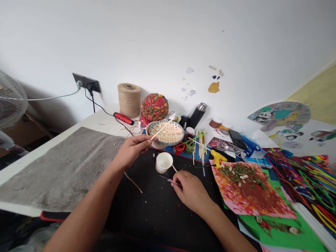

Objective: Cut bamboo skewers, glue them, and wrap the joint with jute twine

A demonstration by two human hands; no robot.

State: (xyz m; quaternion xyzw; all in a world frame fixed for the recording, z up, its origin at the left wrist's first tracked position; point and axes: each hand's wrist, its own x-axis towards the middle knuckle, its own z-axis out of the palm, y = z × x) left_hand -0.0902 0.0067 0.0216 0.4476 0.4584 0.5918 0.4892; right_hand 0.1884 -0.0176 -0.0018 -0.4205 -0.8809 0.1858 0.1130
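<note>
Between the thumb and fingers of my left hand [135, 148] is a thin pale wooden stick [163, 128], which slants up to the right in front of a woven basket [168, 133]. My right hand [190, 189] is closed on a slim tool [170, 180] with a dark pointed tip and a pinkish handle; its exact kind is unclear. A short pale stick [174, 168] pokes out beside the right fingers. A small white cup [164, 161] stands on the black mat [136, 213] between my hands. Paint jars [179, 148] sit behind it.
Left lies a grey cloth [65, 161]. A twine spool [129, 99], a decorated ball [154, 106] and a black flask [197, 115] stand near the wall. On the right are a yellow glue gun [217, 158], a painted sheet [252, 192] and colourful pipe cleaners [304, 178].
</note>
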